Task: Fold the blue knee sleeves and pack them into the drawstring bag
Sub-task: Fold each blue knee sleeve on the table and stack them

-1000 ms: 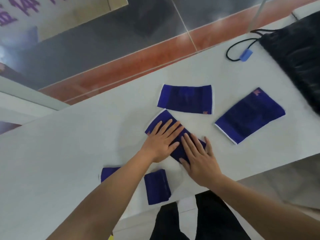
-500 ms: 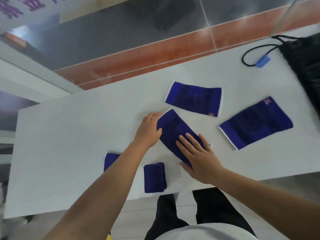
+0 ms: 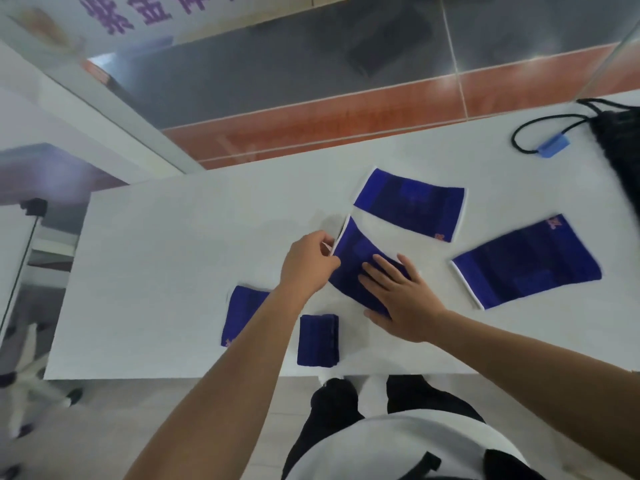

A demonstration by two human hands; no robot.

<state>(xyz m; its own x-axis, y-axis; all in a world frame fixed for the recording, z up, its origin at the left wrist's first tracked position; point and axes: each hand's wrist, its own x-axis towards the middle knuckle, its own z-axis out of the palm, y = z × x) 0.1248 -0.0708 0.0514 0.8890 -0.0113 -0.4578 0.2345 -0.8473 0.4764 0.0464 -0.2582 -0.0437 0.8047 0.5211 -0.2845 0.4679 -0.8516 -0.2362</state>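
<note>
Several blue knee sleeves lie on the white table. My left hand pinches the far white-trimmed end of the middle sleeve and lifts it off the table. My right hand lies flat with spread fingers on that sleeve's near half. Two flat sleeves lie beyond: one at the back, one to the right. A folded sleeve sits near the front edge, and another sleeve is partly hidden under my left forearm. The black drawstring bag lies at the far right.
The bag's black cord with a blue toggle loops on the table beside it. The table's front edge runs just above my legs. A tripod stand is on the floor to the left.
My left hand slid off the sleeve's top to its far end, closed on the edge and raised it. My right hand stayed pressing the near half. The camera view shifted left.
</note>
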